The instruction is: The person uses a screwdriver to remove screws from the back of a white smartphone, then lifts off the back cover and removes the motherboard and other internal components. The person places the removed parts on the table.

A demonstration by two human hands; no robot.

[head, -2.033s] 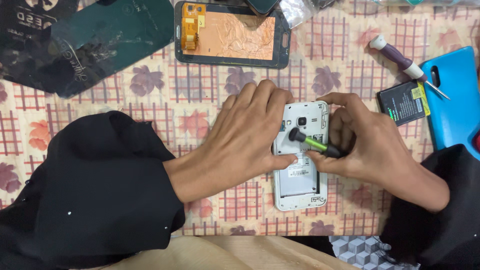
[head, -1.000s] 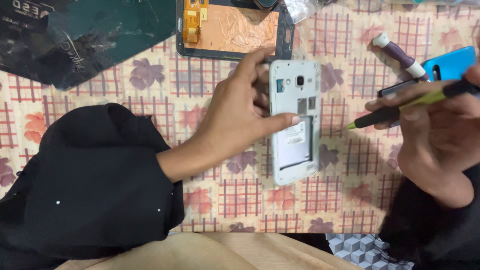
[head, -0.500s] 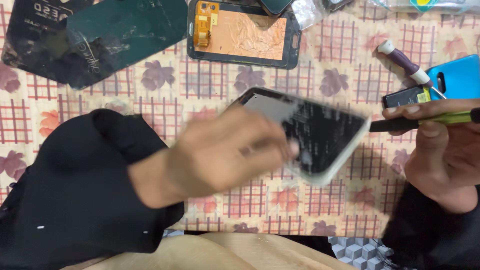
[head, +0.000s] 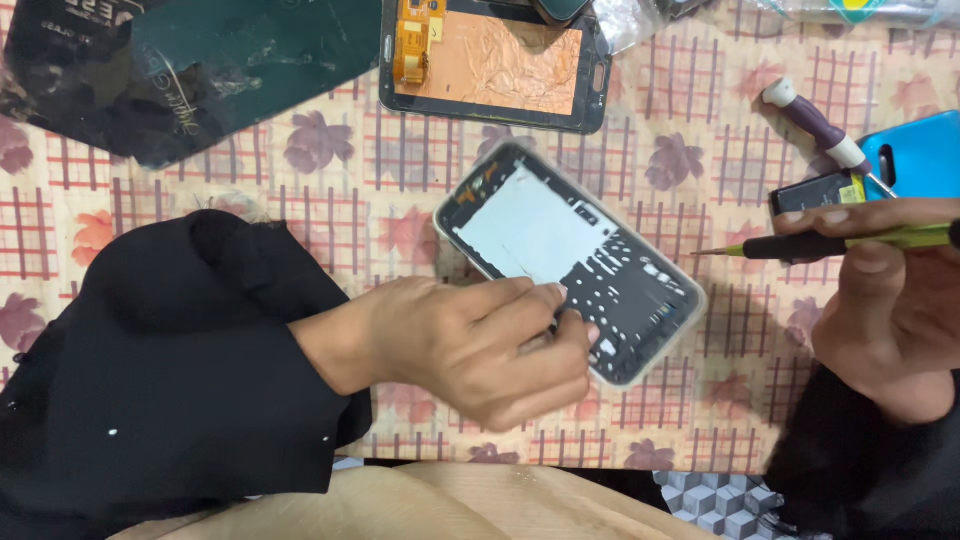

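Two hands at work over a stripped phone frame on a flower-patterned cloth.

The left hand (head: 470,345) reaches in from a black sleeve, fingers clamped on the near edge of the phone frame (head: 570,262), which lies tilted at centre. The right hand (head: 890,300) hovers at right, fingers closed on a green-and-black screwdriver (head: 840,242) pointing left. A second, purple screwdriver (head: 815,125), one dark battery (head: 815,195), one blue case (head: 920,155) and one copper-backed screen panel (head: 495,62) lie farther off.
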